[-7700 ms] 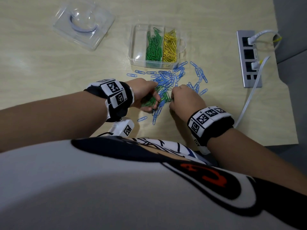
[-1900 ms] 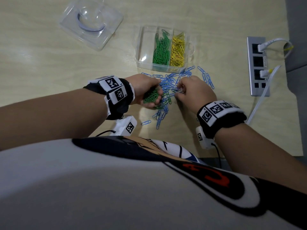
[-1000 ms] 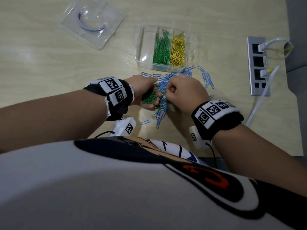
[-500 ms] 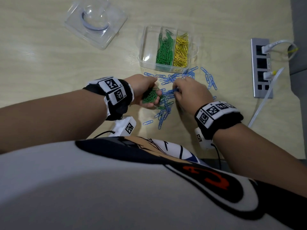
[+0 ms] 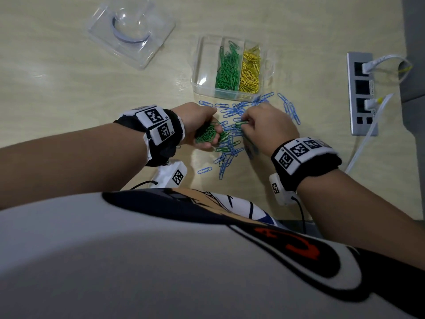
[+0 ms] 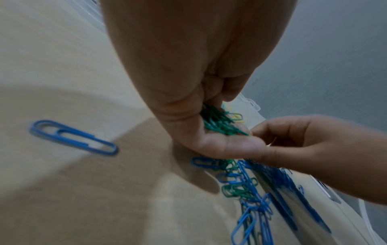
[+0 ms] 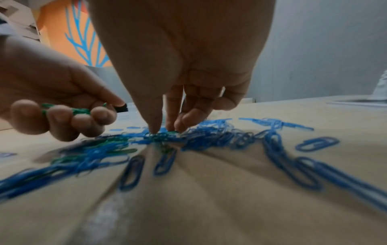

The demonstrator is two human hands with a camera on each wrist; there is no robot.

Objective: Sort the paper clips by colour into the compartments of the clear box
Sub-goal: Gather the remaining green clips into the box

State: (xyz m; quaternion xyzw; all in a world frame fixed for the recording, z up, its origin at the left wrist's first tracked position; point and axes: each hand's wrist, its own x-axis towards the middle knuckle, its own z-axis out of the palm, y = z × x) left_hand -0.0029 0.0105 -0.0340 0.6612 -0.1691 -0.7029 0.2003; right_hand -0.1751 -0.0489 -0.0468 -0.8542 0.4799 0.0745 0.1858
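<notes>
The clear box (image 5: 202,65) holds green clips (image 5: 227,67) in its middle compartment and yellow clips (image 5: 250,67) in its right one; the left compartment has none. In front of it, blue clips (image 5: 230,148) lie scattered with a few green ones mixed in. My left hand (image 5: 213,134) grips a bunch of green clips (image 6: 220,124) just above the table. Close beside it, my right hand (image 7: 165,130) reaches down into the pile, and its thumb and fingertips pinch a green clip (image 5: 241,122).
A clear lid (image 5: 131,31) lies at the back left. A grey power strip (image 5: 361,93) with white cables sits at the right, near the table edge. One blue clip (image 6: 73,137) lies apart on the left.
A second ago my right hand was up against my left hand. It has since moved back to the pile and closed on a green clip. The left hand has kept its bunch.
</notes>
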